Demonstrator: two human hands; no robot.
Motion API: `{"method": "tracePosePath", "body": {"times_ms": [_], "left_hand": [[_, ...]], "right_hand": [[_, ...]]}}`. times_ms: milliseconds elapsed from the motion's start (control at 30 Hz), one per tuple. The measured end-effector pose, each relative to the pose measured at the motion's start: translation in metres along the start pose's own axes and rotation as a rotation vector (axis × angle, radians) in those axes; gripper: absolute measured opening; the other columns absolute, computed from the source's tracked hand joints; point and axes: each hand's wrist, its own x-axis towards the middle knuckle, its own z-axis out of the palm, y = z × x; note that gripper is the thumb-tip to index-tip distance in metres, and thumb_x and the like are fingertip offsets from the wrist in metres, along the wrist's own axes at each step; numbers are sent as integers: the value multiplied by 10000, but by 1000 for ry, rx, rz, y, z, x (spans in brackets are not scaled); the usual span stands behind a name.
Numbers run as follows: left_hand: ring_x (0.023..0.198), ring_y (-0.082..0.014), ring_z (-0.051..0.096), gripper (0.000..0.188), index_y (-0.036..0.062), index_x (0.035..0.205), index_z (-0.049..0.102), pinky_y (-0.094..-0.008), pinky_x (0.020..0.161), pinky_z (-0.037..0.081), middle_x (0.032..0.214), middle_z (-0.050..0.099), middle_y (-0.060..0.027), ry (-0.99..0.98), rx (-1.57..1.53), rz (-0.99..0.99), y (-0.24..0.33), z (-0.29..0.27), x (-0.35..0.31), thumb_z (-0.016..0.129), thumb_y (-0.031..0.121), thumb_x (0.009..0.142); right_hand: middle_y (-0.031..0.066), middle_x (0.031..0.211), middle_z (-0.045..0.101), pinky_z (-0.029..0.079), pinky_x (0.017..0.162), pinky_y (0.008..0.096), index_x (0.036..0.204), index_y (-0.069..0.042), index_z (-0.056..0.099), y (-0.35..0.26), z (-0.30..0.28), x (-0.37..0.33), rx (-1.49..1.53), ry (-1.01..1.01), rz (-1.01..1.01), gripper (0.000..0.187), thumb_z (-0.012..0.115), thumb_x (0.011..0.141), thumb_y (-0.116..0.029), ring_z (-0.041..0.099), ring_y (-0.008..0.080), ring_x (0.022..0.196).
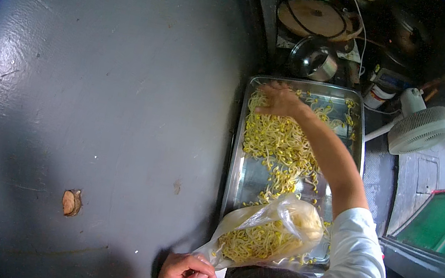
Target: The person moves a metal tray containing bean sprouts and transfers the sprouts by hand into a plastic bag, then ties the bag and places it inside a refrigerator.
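Note:
A metal tray [250,185] lies in front of me with yellow-headed bean sprouts [280,139] spread over its far and middle parts. My right arm reaches across it, and my right hand [278,99] rests on the sprouts at the far left corner, fingers spread. At the near end of the tray, a clear plastic bag [311,220] lies with its mouth open and more sprouts inside. My left hand [186,276] is closed on the edge of this bag, at the near left, beside the tray.
A grey wall [107,92] runs close along the tray's left side. Beyond the tray are a steel pot [322,67] and a round lid-like board [311,18]. A white fan [423,130] stands to the right, above a green panel [442,223].

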Motion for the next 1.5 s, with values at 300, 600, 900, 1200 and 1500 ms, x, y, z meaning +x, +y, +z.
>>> {"method": "tracePosePath", "body": {"times_ms": [300,600,900,1200,1500], "left_hand": [[692,-209,637,78,4,910,611,-287,650,500,790,665,-126,42,13,-67,2,2,-5,569,-30,854],[687,-188,605,46,-10,856,607,-288,649,475,776,649,-119,202,-36,16,2,19,-10,570,-26,832],[633,-57,511,78,8,931,590,-190,577,429,858,625,-70,64,-133,81,-10,5,-8,525,50,919],[697,-79,553,62,5,953,571,-228,653,480,993,664,-141,-22,-207,268,14,50,28,514,8,926],[629,-52,477,102,33,968,563,-182,550,384,1011,654,-186,118,-446,266,-43,16,5,522,16,875]], "right_hand": [[94,1459,374,417,1009,489,1342,-242,501,-40,-46,-46,30,-519,-8,738,762,659,-338,392,371,1291],[152,1462,256,421,992,571,1442,-303,296,-45,-65,-127,-170,-433,137,1016,854,593,-294,311,488,1284],[238,1250,486,497,915,409,1330,-76,472,-35,-71,-130,54,-96,245,789,749,592,-44,571,413,1059],[205,1141,584,468,919,382,1261,12,521,-74,-186,-142,151,250,-14,761,815,578,-150,571,346,1071],[97,1214,573,411,1020,335,1318,-15,460,-160,-252,-188,350,148,-39,837,844,577,-72,551,210,1129]]}}
